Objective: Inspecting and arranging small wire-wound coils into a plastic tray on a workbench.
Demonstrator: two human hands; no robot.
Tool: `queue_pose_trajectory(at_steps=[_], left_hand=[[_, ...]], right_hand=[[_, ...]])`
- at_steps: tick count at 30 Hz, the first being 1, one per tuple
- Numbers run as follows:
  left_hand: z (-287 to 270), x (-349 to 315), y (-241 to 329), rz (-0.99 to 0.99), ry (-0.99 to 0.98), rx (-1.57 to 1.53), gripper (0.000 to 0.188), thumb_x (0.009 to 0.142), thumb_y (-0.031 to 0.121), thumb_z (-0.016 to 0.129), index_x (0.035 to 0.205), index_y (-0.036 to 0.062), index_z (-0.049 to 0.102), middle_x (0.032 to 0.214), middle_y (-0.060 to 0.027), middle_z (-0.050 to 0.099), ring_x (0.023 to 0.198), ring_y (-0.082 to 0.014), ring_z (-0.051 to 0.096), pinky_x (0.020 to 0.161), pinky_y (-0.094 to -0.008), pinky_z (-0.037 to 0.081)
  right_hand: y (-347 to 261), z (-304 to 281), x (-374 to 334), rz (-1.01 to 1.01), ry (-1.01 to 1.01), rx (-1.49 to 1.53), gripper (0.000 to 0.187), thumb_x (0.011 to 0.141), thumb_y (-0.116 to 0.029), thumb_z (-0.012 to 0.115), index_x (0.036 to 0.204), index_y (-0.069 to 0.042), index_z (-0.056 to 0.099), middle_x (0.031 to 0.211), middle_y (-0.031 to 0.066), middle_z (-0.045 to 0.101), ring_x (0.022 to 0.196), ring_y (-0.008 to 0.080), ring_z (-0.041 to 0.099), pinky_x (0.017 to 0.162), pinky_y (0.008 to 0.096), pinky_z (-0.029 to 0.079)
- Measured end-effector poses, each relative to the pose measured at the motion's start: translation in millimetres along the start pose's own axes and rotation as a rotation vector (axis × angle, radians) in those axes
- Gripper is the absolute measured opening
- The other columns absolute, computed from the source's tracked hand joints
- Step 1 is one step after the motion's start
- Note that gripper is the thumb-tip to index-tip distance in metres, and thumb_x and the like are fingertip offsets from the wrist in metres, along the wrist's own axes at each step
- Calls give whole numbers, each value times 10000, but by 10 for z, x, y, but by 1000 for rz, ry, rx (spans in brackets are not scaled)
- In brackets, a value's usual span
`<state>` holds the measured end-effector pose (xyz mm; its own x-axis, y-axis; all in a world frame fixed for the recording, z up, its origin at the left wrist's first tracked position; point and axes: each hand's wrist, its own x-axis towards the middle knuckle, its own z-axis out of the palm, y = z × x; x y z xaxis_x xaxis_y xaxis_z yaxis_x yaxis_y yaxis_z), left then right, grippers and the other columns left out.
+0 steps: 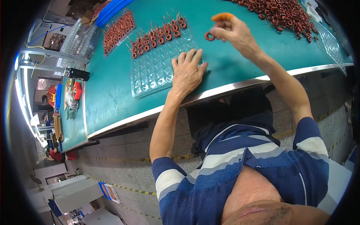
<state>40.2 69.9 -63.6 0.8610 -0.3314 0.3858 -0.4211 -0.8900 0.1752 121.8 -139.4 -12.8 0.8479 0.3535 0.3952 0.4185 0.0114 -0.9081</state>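
My right hand [235, 32] is raised over the green table, pinching a copper-wound ring coil [209, 36] between thumb and fingers. Something orange covers one of its fingers. My left hand [186, 74] lies flat with fingers spread on the right side of a clear plastic tray [153, 67]. Round pockets fill the tray. Upright ring coils [161, 40] with wire leads stand in its far rows, while the nearer pockets hold none.
A large heap of loose ring coils [281, 15] covers the far right. Another filled tray [118, 32] stands beyond mine, near a blue bin [112, 13]. Clear trays [328, 43] lie at the right edge. A black cylinder [77, 74] juts in at left.
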Motion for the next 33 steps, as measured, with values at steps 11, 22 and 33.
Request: queue_pose_trajectory(at_steps=[11,22,33], left_hand=[[100,128,703,10,61,62,399,893,347,543,1227,131,570,1257,-141,527,1108,-350,475,943,-497,323],[252,141,675,53,83,73,382,889,341,559,1207,134,602,1236,-95,558,1126,-320,493,958,-464,338],[242,93,680,98,28,144,452,903,392,552,1263,119,544,1280,-172,497,1158,-383,471,968,-572,308]], right_hand=[[698,-211,840,10,-154,-549,522,810,-276,705,1208,15,534,934,80,645,834,164,625,748,282,506],[848,-105,1038,-154,-193,-658,451,712,-339,730,944,31,616,860,157,690,832,282,670,682,377,525],[293,-1297,-1242,1,312,-945,377,856,-139,621,1188,17,539,978,187,624,911,305,631,814,385,499]])
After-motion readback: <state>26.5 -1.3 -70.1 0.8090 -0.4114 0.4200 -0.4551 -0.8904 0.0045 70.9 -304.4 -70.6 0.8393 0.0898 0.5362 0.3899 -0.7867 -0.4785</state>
